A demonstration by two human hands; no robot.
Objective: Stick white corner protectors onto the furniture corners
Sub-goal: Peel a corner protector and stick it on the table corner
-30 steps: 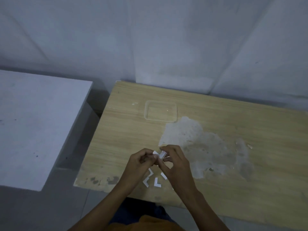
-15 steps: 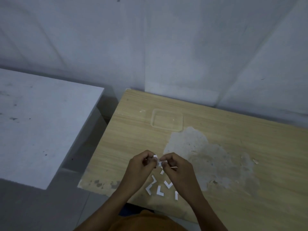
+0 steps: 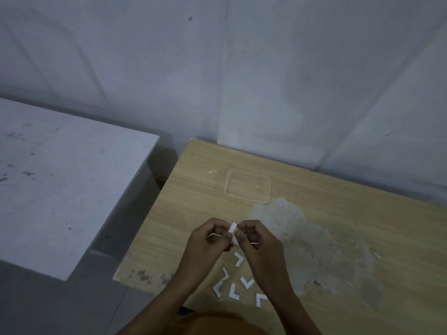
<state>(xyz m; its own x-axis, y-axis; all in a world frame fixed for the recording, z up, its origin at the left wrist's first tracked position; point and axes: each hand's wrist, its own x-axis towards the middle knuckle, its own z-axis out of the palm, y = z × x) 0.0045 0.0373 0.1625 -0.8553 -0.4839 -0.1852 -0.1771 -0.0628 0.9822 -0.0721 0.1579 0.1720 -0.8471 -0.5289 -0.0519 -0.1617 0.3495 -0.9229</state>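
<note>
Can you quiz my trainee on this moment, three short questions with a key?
1. True or false: both hands pinch one white protector above the wooden table.
2. How many loose protectors lie on the table near the wrists?
3. The clear tray is: A) holding protectors, B) with no protectors showing in it, C) on the grey table.

Key: 1 true; 2 six; 3 B.

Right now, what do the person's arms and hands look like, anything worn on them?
Both forearms are bare, with no sleeves in view. The left hand and right hand wear no gloves; no rings or watch are visible in the dim light. An orange garment shows at the bottom edge.
</note>
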